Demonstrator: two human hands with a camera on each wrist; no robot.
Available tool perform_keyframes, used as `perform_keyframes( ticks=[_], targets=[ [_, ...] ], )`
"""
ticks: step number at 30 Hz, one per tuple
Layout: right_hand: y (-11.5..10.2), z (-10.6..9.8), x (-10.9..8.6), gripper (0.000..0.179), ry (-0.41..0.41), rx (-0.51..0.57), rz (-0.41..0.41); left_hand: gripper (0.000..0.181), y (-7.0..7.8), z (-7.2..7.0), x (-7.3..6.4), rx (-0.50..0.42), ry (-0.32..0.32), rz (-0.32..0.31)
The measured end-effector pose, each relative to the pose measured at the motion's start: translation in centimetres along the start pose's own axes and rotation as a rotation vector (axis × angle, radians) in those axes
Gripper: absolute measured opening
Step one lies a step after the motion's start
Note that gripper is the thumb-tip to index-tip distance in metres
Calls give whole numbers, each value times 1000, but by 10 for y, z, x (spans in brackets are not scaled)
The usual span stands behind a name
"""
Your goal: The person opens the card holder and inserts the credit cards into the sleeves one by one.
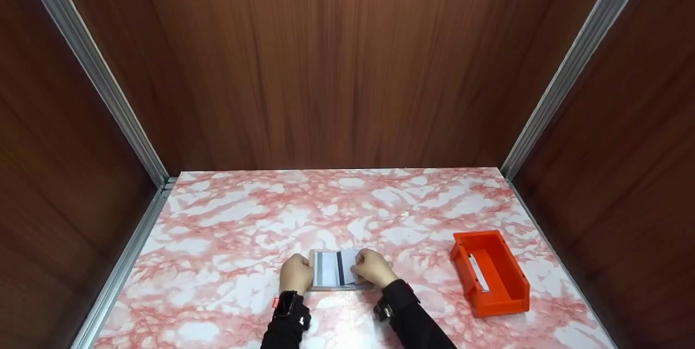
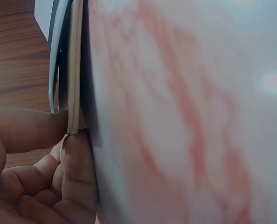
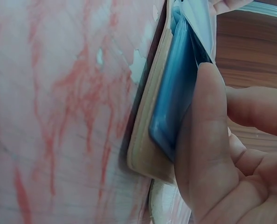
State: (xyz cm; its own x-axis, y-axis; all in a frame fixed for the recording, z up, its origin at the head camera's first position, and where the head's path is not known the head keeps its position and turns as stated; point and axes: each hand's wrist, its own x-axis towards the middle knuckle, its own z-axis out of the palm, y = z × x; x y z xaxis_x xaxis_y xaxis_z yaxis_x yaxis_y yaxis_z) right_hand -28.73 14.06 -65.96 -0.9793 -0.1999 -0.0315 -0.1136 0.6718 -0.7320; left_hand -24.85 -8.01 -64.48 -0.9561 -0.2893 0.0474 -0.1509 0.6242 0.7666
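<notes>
On the head view, a little wallet lies open on a red-and-white marbled table, toward the near edge and roughly in the middle, with pale pages either side of a dark strip down the fold. The left hand is at its left edge and the right hand is over the right half, fingers bent in on a pale leaf. Off to the right, well apart from the hands, sits an orange bin with a slim white thing leaning along its left inner side. Brown wood walls with metal rails close the whole setup in. On the left wrist view, thumb and finger pinch the corner of the tan cover pretty tightly, thin page edges beside it, and the other fingers are curled in. On the right wrist view, the fingers pinch the leaf, which stands away from a stack of bluish plastic sleeves sitting against the cover. It's a bit blurry in there, so I honestly can't tell whether they've got just one leaf or a couple.
</notes>
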Motion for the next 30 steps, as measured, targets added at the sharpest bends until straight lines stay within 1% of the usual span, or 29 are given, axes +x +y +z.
perform_keyframes(
  ticks=[2,3,6,8,9,11,13,15,16,17,19,20,21,22,23,24,27,28,30],
  targets=[
    [-16,-8,-10,13,4,38,-13,8,-2,2,1,-7,10,2],
    [-22,-11,-13,13,-1,48,-5,8,-5,5,2,-10,14,5],
    [-39,-18,-21,13,-6,58,10,9,-18,16,9,-9,24,36],
    [-44,-19,-23,13,-5,47,17,9,-30,25,16,1,25,50],
    [-43,-18,-22,12,-6,46,21,9,-31,25,16,3,28,55],
    [-28,-7,-12,12,13,21,13,9,-25,20,13,-4,23,54],
    [-15,2,-4,13,29,-4,12,10,-19,15,9,-4,31,56],
    [-5,9,1,14,40,-21,16,10,-9,6,3,-16,37,50],
    [-1,12,4,15,48,-39,17,10,-10,8,4,-8,40,55],
    [-4,11,2,15,49,-40,8,10,-10,8,4,-9,43,55],
    [-16,4,-5,14,30,-9,-3,10,-11,8,4,-4,42,55],
    [-22,1,-8,14,20,11,-8,10,-7,5,1,-11,40,53],
    [-27,-1,-10,14,7,21,-6,10,-10,8,3,-9,49,68],
    [-32,-4,-13,14,-1,33,-10,11,-9,7,2,-7,49,73],
    [-38,-7,-16,14,-14,50,-7,11,-5,3,0,-11,46,71],
    [-44,-9,-18,15,-25,63,2,11,-6,3,-1,-6,49,74],
    [-47,-7,-18,17,-21,60,-9,10,-7,4,1,3,61,70],
    [-43,-4,-16,16,-11,55,-42,10,-3,1,-1,3,51,54],
    [-40,0,-13,14,-1,63,-76,10,-5,3,1,-2,48,51]
  ],
)
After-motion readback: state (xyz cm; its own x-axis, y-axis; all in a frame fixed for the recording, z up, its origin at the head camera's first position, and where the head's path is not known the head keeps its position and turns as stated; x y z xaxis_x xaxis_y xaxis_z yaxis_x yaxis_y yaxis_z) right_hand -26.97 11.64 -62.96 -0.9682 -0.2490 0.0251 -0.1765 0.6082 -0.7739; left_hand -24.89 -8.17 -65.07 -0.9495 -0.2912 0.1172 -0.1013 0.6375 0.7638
